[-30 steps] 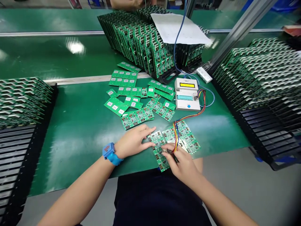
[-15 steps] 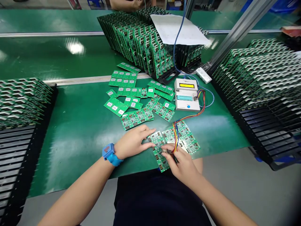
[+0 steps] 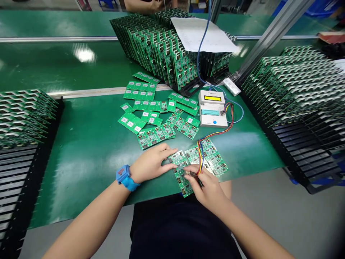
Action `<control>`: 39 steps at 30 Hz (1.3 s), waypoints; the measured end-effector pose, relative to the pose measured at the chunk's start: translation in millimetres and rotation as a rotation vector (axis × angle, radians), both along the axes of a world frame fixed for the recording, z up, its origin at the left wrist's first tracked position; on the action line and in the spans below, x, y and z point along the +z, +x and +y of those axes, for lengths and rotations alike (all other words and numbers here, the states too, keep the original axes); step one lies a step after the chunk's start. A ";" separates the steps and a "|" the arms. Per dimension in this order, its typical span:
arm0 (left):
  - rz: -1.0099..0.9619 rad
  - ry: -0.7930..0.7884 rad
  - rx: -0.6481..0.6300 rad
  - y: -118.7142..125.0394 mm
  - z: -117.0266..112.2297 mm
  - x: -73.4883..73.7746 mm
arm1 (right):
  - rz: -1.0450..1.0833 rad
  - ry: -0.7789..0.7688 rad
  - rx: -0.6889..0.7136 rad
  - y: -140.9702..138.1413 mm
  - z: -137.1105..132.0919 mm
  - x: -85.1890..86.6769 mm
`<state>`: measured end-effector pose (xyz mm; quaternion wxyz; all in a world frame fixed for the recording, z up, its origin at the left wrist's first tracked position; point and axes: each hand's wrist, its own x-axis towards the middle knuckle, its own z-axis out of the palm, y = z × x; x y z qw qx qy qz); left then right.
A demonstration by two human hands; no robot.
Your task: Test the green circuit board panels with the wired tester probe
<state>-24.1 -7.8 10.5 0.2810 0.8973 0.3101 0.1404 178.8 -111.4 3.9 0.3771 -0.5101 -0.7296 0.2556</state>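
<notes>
Right hand (image 3: 208,185), in front of the white device (image 3: 204,120) and slightly left of it: thumb and forefinger clamped on a small connector (image 3: 191,173) over a strip of circuit boards (image 3: 178,181), the contact hidden by the fingers; left hand (image 3: 151,163), farther left of the device, with a blue band (image 3: 124,174) at its wrist: thumb and forefinger apart, their tips at the strip's left edge; the strip lies on the green bench (image 3: 88,144), in front of the device and to its left; a board panel (image 3: 215,154) lies beside the strip, directly before the device; coloured wires (image 3: 201,154) join the connector to the device's right side; loose boards (image 3: 156,136) are scattered left of the device, some label side up; racks of upright boards stand far left (image 3: 21,115) and right (image 3: 291,86) of it; behind it, a third rack (image 3: 161,46) bears a white sheet (image 3: 202,34); farthest behind it, a co-worker's forearm (image 3: 144,5).
</notes>
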 end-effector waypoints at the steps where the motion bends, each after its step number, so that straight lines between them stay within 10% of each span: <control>1: -0.001 0.000 0.000 0.0 0.0 -0.1 | -0.002 -0.002 -0.002 0.2 0.1 0.1; 39: 0.014 0.140 -0.139 4.4 1.2 -6.1 | -0.005 -0.179 -0.132 13.9 -31.3 6.5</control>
